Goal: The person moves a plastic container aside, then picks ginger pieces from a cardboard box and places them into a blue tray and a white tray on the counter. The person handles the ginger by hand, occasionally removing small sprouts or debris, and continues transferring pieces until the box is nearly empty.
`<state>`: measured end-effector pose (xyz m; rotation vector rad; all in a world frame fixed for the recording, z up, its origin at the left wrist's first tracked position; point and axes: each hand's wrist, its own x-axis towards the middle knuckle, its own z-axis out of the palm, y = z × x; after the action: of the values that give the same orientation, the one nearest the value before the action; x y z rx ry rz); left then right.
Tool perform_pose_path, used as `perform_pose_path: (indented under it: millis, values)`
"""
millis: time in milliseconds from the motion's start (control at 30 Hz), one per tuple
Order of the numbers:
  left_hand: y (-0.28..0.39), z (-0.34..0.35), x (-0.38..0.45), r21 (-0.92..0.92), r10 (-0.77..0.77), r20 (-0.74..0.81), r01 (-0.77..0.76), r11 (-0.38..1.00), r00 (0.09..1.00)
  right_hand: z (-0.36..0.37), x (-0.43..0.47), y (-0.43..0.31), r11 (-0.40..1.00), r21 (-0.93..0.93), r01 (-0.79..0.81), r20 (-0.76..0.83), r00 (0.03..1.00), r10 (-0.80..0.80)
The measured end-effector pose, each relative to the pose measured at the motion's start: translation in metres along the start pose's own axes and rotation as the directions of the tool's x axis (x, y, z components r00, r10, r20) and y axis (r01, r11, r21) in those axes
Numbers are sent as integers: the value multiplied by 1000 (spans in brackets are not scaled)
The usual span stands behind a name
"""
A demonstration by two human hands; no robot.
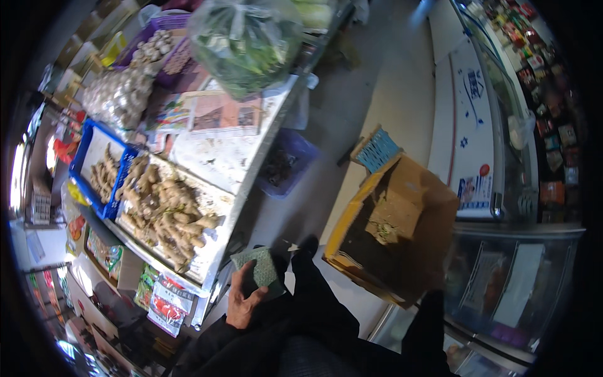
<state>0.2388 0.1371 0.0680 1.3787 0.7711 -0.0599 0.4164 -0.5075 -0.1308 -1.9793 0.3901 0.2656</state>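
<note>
My left hand (245, 294) grips a flat, greenish, textured block (264, 271) beside the table's near corner, with thumb and fingers spread on its face. A dark right sleeve (426, 320) reaches to the lower edge of an open cardboard box (424, 231); the right hand itself is hidden. The box is tilted, and bits of pale plant scraps (384, 228) lie in it. On the table (226, 165), to the left, is a heap of ginger root (165, 212), with more ginger in a blue plastic basket (120, 176).
A bag of garlic (118, 99), newspaper (226, 113) and a clear bag of green vegetables (247, 47) lie farther along the table. A purple tub (287, 162) is on the floor. A light blue basket (377, 148) stands behind the box. A chest freezer (476, 122) lines the right side.
</note>
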Motion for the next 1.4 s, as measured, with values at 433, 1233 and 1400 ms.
perform_pose_path:
  millis: [433, 1233, 1400]
  values:
    - [-46, 71, 29, 194, -152, 24, 145, 970, 988, 169, 10, 200, 902, 362, -235, -185, 930, 316]
    - [-114, 99, 55, -132, -356, -207, 335, 933, 911, 286, 72, 234, 346, 696, -629, 162, 607, 778]
    - [-87, 93, 46, -216, -223, -162, 186, 958, 961, 318, 50, 114, 493, 494, -716, 239, 657, 715]
